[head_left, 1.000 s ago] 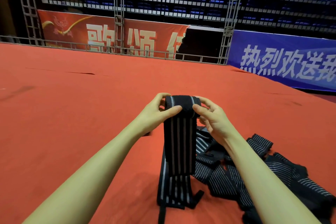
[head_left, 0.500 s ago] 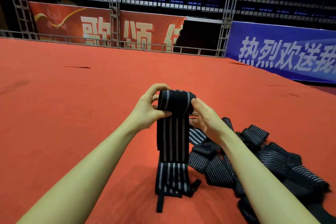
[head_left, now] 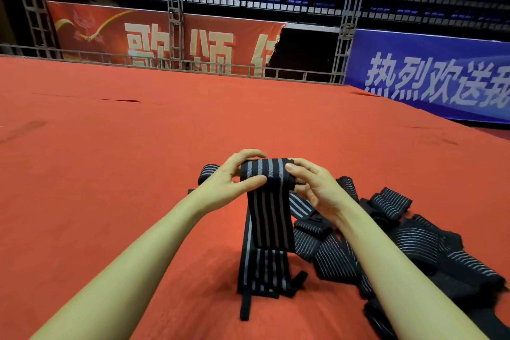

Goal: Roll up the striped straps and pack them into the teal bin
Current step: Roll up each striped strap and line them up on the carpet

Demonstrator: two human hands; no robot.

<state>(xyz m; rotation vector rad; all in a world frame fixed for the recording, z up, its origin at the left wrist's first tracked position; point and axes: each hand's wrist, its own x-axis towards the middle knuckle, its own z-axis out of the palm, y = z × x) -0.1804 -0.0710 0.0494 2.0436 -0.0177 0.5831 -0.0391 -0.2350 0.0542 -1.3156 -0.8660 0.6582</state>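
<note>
I hold a black strap with pale stripes (head_left: 266, 174), partly rolled, above the red carpet. My left hand (head_left: 230, 178) grips the roll's left end, thumb across its front. My right hand (head_left: 314, 188) grips its right end, fingertips on top. The strap's loose tail (head_left: 269, 229) hangs down from the roll to folds lying on the carpet. A heap of more striped straps (head_left: 408, 240) lies to the right, partly under my right forearm. No teal bin is in view.
Red carpet (head_left: 110, 174) spreads wide to the left and ahead. One rolled strap (head_left: 205, 174) lies just behind my left hand. A low metal rail (head_left: 193, 63), truss towers and banners bound the carpet at the back.
The view has tilted down a little. The roll has grown slightly as both hands turned it, and the hanging tail is shorter. A rolled strap behind my left hand has come into sight.
</note>
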